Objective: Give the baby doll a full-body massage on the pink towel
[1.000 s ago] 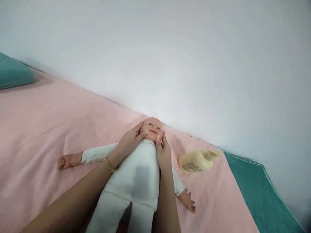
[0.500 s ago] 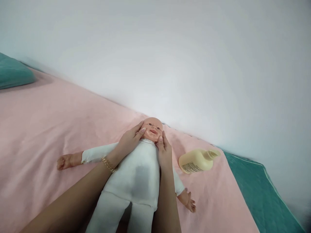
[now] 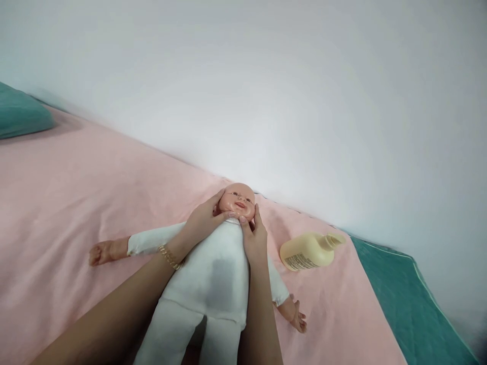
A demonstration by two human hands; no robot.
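A baby doll with a white cloth body lies on its back, arms spread wide. Its bald plastic head points away from me. My left hand, below a gold bracelet, holds the left side of the head, with the fingers along the cheek and the thumb under the chin. On the other side my right hand cups the cheek and jaw, its thumb also at the chin. Both thumb tips rest close together near the doll's neck. The fingertips behind the head are partly hidden.
To the right of the doll a yellow pump bottle lies on the pink sheet. A green pillow is at the far left, and green cloth shows at the right. A white wall rises just behind the doll's head.
Both thumbs have slid from the doll's cheeks down and inward to under the chin. The hands still frame the head; the doll and the bottle have stayed in place.
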